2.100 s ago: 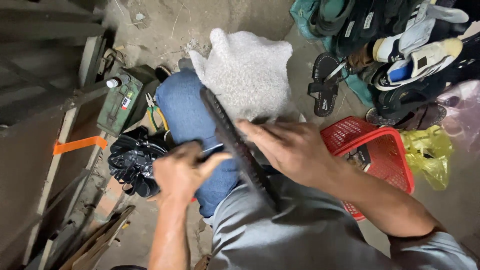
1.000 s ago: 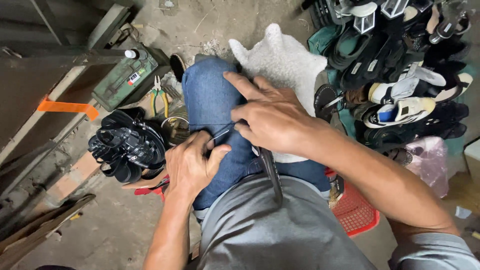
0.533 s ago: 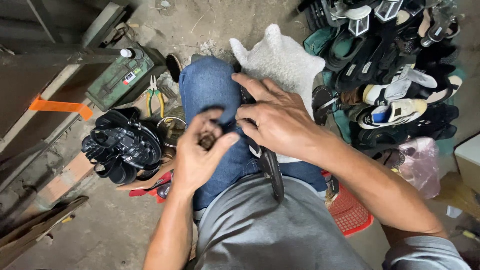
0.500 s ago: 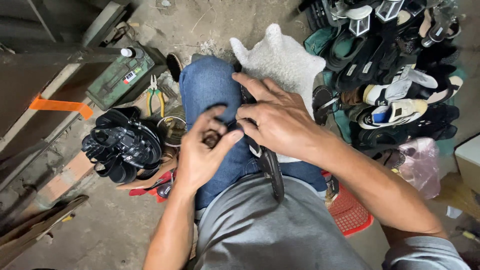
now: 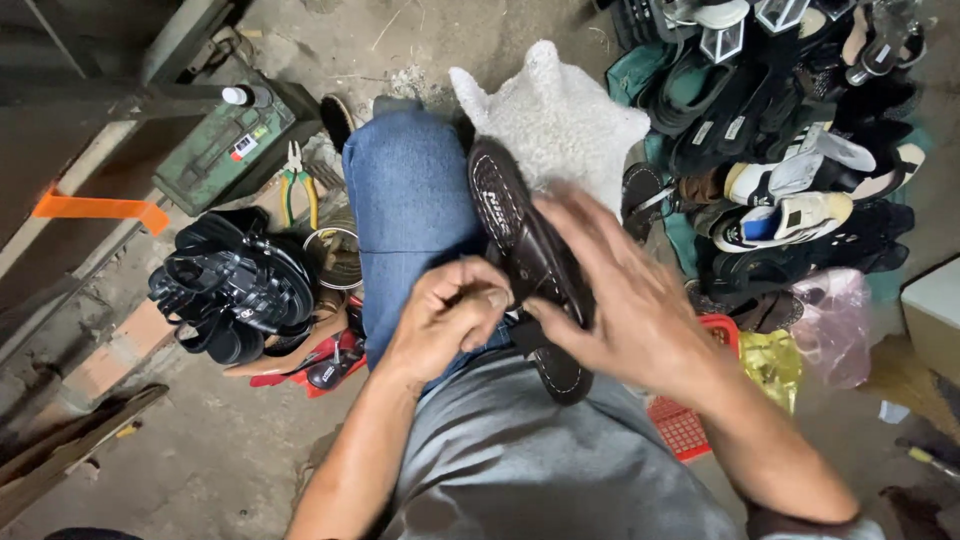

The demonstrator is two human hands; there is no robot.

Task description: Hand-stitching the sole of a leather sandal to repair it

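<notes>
While knee-propped, dark sandal, both hands gripping

The right hand is motion-blurred and hides the middle of the dark sandal

One dark brown sandal lies across the lap, with two hands on it: one left hand and one right hand. On the floor there is one green metal box, one pair of pliers, one red basket, one white fleecy cloth, one yellow bag, one pink bag and one orange strip. The heaped shoes are too tangled to count.
</notes>
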